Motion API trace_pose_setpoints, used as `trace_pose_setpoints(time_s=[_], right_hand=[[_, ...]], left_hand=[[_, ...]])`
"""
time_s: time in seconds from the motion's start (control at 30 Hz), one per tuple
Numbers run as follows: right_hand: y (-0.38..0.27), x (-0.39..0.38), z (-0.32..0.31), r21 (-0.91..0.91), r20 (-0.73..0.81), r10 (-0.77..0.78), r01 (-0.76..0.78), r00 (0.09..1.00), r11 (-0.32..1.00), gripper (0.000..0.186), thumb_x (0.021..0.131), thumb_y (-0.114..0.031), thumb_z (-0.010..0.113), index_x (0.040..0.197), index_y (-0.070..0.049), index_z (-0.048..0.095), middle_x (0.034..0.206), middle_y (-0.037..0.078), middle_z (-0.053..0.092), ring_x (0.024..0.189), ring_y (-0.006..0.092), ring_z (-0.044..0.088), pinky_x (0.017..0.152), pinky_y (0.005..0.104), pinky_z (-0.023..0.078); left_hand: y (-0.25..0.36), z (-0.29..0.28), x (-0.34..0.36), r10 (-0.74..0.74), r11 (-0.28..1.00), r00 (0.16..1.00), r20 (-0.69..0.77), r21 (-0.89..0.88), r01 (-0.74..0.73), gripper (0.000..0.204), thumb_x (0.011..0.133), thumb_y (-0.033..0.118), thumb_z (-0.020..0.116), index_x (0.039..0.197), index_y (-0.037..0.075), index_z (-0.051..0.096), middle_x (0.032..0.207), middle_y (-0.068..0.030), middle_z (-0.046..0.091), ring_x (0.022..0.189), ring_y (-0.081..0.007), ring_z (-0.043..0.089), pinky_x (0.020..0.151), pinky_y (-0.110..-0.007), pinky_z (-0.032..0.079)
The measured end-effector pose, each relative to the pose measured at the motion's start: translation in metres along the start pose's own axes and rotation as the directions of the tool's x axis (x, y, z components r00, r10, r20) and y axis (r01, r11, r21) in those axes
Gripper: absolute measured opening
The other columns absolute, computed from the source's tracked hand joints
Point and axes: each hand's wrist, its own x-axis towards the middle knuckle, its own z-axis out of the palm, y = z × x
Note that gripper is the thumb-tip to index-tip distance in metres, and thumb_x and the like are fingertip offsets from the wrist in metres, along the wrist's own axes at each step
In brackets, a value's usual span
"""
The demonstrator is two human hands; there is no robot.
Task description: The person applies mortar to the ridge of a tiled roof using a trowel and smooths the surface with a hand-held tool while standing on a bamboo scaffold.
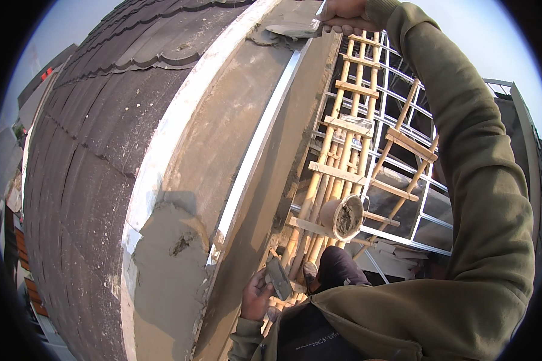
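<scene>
My right hand (347, 17) is stretched far forward, closed on a trowel. The trowel's blade (292, 30) lies flat on the mortar at the far end of a grey ledge (223, 108). Low in the view, my left hand (258, 296) grips a small flat rectangular piece, grey and mortar-smeared (278, 278), beside the ledge's wall; its exact kind is unclear. A long pale metal strip (256, 147) runs along the ledge's outer edge. Wet mortar (168, 283) covers the near part of the ledge, with a rough lump on top.
Dark roof tiles (84, 150) slope away on the left, past a white-painted band (162, 138). On the right is bamboo scaffolding (349, 108) with wooden crosspieces, over a light metal frame (430, 210). A bucket (343, 216) holding mortar rests on the bamboo near my feet.
</scene>
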Motion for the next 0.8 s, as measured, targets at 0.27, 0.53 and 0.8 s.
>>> trace_pose_setpoints(time_s=[0.27, 0.53, 0.8], right_hand=[[-0.002, 0.001, 0.028, -0.878, -0.091, -0.434, 0.134, 0.897, 0.460, 0.027, 0.099, -0.013, 0.053, 0.080, -0.005, 0.070, 0.068, 0.007, 0.067, 0.062, 0.0141, 0.063, 0.058, 0.0340, 0.053], [0.014, 0.102, -0.033, -0.971, -0.052, -0.361, 0.037, 0.931, 0.236, 0.022, 0.099, -0.017, 0.055, 0.089, -0.005, 0.070, 0.074, 0.008, 0.068, 0.067, 0.0172, 0.065, 0.061, 0.0348, 0.054], [0.017, 0.106, -0.025, -0.974, 0.156, -0.281, 0.195, 0.947, 0.118, 0.021, 0.100, -0.020, 0.056, 0.099, -0.005, 0.070, 0.079, 0.009, 0.069, 0.073, 0.0203, 0.067, 0.065, 0.0355, 0.055]], left_hand=[[0.002, -0.007, 0.010, 0.011, 0.999, 0.998, -0.062, -0.046, -0.014, 0.052, 0.101, -0.006, 0.050, 0.151, -0.009, 0.039, 0.138, -0.0199, 0.061, 0.124, -0.0251, 0.062, 0.104, -0.039, 0.052], [0.005, -0.005, 0.013, -0.010, 1.000, 0.997, -0.072, -0.010, 0.010, 0.053, 0.100, -0.005, 0.054, 0.151, -0.007, 0.041, 0.140, -0.0192, 0.060, 0.122, -0.0247, 0.062, 0.101, -0.039, 0.054], [-0.006, 0.001, 0.016, -0.057, 0.998, 0.998, 0.005, 0.018, 0.057, 0.056, 0.099, -0.003, 0.058, 0.152, -0.006, 0.040, 0.141, -0.0178, 0.059, 0.127, -0.0248, 0.061, 0.106, -0.040, 0.052]])
